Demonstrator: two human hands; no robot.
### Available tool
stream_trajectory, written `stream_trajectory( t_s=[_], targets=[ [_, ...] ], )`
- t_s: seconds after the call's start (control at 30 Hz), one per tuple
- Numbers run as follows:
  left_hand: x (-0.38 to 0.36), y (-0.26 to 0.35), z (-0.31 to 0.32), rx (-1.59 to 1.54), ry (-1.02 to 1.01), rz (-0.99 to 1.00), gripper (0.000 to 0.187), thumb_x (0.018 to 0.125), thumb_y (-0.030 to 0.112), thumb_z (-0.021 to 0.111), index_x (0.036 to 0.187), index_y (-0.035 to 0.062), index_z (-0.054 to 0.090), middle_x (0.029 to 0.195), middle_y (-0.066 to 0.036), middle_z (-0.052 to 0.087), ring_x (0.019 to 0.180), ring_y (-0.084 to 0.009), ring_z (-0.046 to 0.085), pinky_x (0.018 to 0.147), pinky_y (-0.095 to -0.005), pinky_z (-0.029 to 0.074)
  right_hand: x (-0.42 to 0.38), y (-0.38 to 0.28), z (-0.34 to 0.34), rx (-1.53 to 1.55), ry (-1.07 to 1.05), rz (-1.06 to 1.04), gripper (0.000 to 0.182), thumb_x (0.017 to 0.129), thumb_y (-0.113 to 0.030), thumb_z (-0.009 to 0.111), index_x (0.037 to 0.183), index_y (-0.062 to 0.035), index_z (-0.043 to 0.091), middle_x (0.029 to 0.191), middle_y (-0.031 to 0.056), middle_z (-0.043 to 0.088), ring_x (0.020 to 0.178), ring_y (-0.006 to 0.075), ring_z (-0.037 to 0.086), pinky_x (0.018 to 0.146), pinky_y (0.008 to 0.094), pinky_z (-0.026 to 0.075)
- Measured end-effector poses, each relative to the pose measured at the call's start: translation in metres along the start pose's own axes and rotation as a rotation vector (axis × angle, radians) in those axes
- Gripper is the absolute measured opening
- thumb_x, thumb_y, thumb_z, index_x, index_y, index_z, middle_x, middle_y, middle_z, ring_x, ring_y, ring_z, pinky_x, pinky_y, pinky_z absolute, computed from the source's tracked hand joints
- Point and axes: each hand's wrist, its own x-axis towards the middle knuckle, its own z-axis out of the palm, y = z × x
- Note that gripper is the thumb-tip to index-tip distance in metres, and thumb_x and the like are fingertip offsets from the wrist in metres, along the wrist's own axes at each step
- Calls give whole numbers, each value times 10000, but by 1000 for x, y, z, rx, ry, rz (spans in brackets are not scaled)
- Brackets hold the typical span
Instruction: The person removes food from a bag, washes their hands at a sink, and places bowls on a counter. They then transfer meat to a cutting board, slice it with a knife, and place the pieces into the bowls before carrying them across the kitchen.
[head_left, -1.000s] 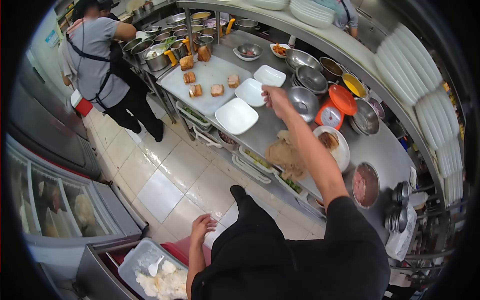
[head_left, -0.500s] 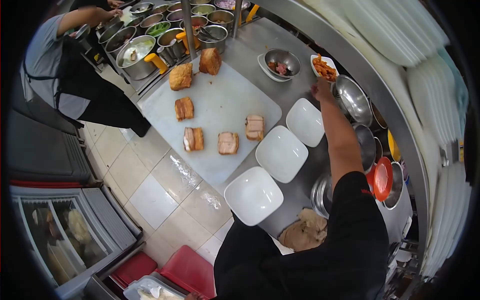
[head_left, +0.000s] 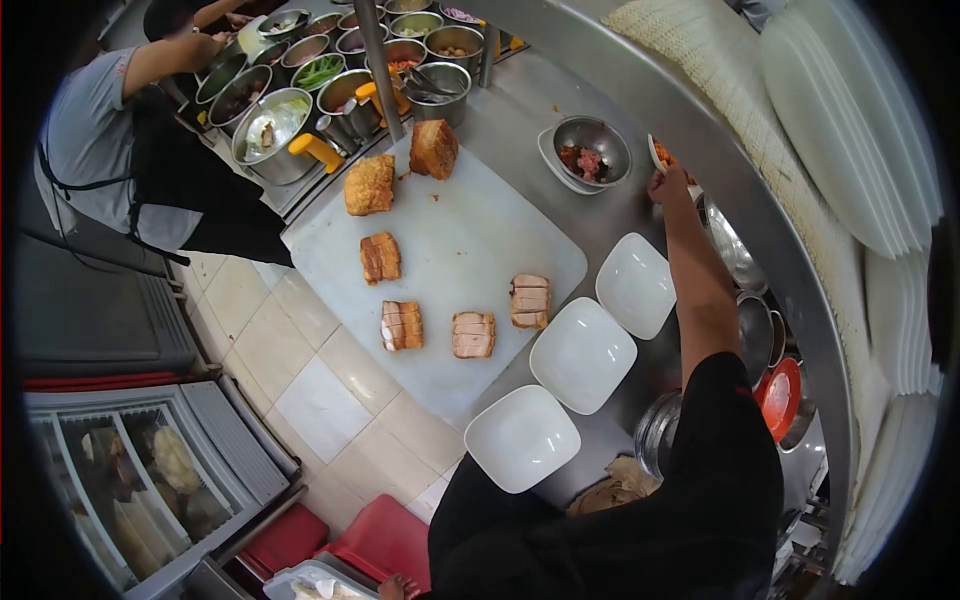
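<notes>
My right hand [head_left: 672, 184] grips a small white dish [head_left: 653, 150] of orange food [head_left: 663, 154], tilted so that its rim shows nearly edge-on. Beside it, a metal bowl [head_left: 618, 150] with reddish, chopped-looking contents rests on a white dish [head_left: 553, 165]. Below my right forearm stand three white square bowls [head_left: 635, 285], [head_left: 583, 355], [head_left: 522, 438] in a row. Several pieces of crisp-skinned pork, some sliced [head_left: 473, 335], lie on the white cutting board [head_left: 455, 230]. Low in the view, my left hand [head_left: 398, 588] is partly visible, fingers apart, near a plastic container [head_left: 285, 580].
Metal pots of ingredients [head_left: 320, 72] line the far counter, where another person [head_left: 150, 150] works. Metal bowls [head_left: 735, 245] and a red plate [head_left: 781, 398] sit at the right. Stacked white plates [head_left: 840, 130] occupy the shelf; a brown cloth [head_left: 615, 484] lies near my body.
My right hand has taken hold of the white dish of orange food and tilted it. My view has shifted, and more of my left hand shows at the bottom.
</notes>
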Motion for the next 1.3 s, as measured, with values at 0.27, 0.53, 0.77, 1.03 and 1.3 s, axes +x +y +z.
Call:
stream_trajectory(
  t_s=[0.27, 0.53, 0.77, 1.03, 1.3],
  targets=[
    [29, 77, 52, 182, 95, 66, 257, 884, 153, 491, 1065, -25, 531, 765, -144, 613, 567, -269, 616, 485, -383, 517, -45, -25, 55, 304, -497, -52, 223, 907, -285, 542, 788, -97, 542, 569, -9, 471, 468, 73, 457, 391, 186, 356],
    [30, 171, 130, 395, -154, 374, 363, 874, 101, 499, 1179, -94, 513, 823, -192, 657, 615, -241, 645, 505, -344, 540, -455, 71, 6, -273, -271, -137, 280, 873, -295, 526, 742, -48, 538, 569, -7, 459, 450, 65, 406, 365, 192, 304],
    [52, 214, 211, 777, -486, 629, 330, 849, 117, 508, 1105, -89, 544, 817, -189, 657, 672, -265, 657, 522, -359, 557, -701, 167, -213, -244, -157, -90, 205, 855, -219, 497, 764, -44, 554, 643, -6, 478, 464, 73, 372, 371, 224, 253],
    [164, 235, 247, 1655, -802, 405, 257, 907, 145, 475, 1055, -41, 571, 897, -231, 624, 823, -360, 671, 600, -467, 551, -943, 354, -433, -16, 581, -342, 379, 869, -312, 497, 741, 31, 593, 655, 83, 554, 545, 182, 500, 494, 351, 408],
    [22, 141, 372, 2407, -751, 508, 258, 899, 153, 482, 1040, -37, 584, 906, -231, 632, 830, -348, 673, 605, -452, 548, -1026, 461, -498, 604, 1318, -310, 409, 827, -283, 512, 769, 109, 615, 682, 203, 625, 666, 264, 614, 598, 418, 464]
  ],
)
